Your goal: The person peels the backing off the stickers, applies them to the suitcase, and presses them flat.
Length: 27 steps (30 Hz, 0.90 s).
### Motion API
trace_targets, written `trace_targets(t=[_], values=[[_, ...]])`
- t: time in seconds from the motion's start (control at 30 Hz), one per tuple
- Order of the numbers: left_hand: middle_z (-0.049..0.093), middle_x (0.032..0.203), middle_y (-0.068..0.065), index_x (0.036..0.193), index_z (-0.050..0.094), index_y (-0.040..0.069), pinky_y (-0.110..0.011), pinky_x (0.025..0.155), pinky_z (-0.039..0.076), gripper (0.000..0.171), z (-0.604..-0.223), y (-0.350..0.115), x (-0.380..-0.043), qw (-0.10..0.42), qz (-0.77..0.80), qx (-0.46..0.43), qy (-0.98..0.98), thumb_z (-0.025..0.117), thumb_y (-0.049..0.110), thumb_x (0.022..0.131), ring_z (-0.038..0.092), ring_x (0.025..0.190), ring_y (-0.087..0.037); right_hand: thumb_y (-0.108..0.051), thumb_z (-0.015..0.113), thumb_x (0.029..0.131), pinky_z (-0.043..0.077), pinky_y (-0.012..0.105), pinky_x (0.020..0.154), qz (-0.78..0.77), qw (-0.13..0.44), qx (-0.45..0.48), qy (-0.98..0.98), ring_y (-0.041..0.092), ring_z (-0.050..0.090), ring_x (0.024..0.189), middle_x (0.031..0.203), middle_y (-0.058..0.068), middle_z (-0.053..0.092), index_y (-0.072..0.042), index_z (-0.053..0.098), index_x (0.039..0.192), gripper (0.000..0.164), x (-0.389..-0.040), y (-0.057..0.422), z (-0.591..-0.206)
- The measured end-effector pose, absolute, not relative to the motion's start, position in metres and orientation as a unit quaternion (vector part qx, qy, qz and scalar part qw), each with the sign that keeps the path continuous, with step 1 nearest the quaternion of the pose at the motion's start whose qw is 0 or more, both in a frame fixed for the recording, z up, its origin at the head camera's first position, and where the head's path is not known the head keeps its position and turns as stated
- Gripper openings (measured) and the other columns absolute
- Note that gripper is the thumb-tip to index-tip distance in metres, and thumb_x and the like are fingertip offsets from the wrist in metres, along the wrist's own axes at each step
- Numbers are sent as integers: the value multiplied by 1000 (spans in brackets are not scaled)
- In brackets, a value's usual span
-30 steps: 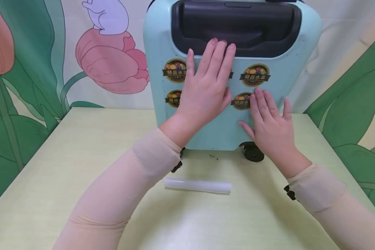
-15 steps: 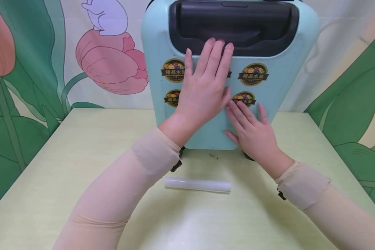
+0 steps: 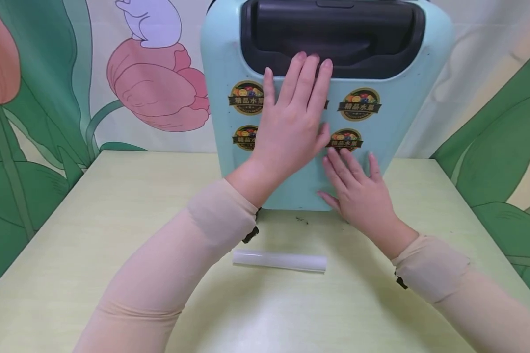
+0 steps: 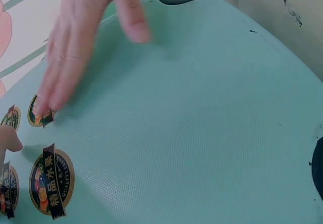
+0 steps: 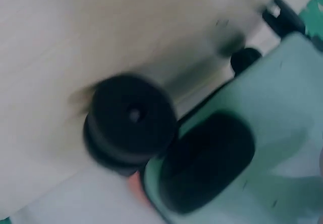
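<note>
A light teal suitcase (image 3: 298, 189) stands upright, its face bearing several round black-and-gold fruit stickers. My left hand (image 3: 289, 130) lies with straight fingers against the suitcase, fingertips on the lower edge of the black handle recess (image 3: 335, 37); it covers part of the stickers behind it. Just under the lower right sticker (image 3: 345, 139), the fingertips of my right hand (image 3: 362, 193) touch or nearly touch the shell, fingers extended. The left wrist view also catches the right hand (image 4: 75, 37), blurred, over a sticker (image 4: 52, 181) row. Neither hand grips anything.
A white roll (image 3: 279, 260) lies on the pale table (image 3: 115, 235) in front of the suitcase. A black caster wheel (image 5: 132, 120) appears blurred in the right wrist view. Behind hangs a printed flower curtain (image 3: 159, 90).
My right hand has moved left and down across the suitcase, from beside the lower right sticker to just below it. The left hand has stayed in place.
</note>
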<state>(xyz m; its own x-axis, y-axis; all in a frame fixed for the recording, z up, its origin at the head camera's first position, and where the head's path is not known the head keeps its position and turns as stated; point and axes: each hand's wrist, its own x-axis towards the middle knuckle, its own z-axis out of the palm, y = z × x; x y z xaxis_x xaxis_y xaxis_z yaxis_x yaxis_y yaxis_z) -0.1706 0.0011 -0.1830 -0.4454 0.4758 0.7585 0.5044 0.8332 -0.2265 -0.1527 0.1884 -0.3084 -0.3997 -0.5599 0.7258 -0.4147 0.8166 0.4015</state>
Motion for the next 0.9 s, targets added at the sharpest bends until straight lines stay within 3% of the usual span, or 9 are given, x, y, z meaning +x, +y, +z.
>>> trace_targets(t=[0.17, 0.33, 0.57, 0.9], values=[[33, 145, -15, 144, 30, 3, -56, 108, 2, 67, -182, 2, -169, 441, -19, -291, -849, 49, 34, 87, 19, 138, -29, -49, 32, 98, 20, 53, 106, -95, 454, 311, -829, 15, 21, 139, 154, -3, 15, -8, 34, 144, 62, -154, 186, -308], [34, 145, -15, 144, 30, 3, -56, 108, 2, 67, -181, 2, -169, 440, -21, -301, -846, 48, 34, 87, 20, 138, -29, -50, 32, 98, 13, 47, 110, -89, 485, 278, -824, 11, 21, 138, 152, -5, 23, -10, 38, 143, 60, -153, 210, -304], [34, 145, -15, 143, 31, 2, -57, 108, 4, 69, -179, -1, -173, 442, -21, -294, -847, 50, 36, 87, 21, 137, -29, -55, 29, 95, 0, 41, 111, -83, 485, 228, -840, 9, 10, 140, 155, -9, 13, -12, 34, 145, 66, -149, 232, -296], [32, 147, -14, 144, 32, 3, -55, 109, 5, 62, -182, -8, -177, 438, -37, -299, -847, 45, 33, 90, 17, 139, -27, -53, 23, 98, 12, 55, 108, -44, 430, 263, -863, 23, 19, 139, 152, 8, 23, -4, 33, 144, 68, -136, 233, -296]])
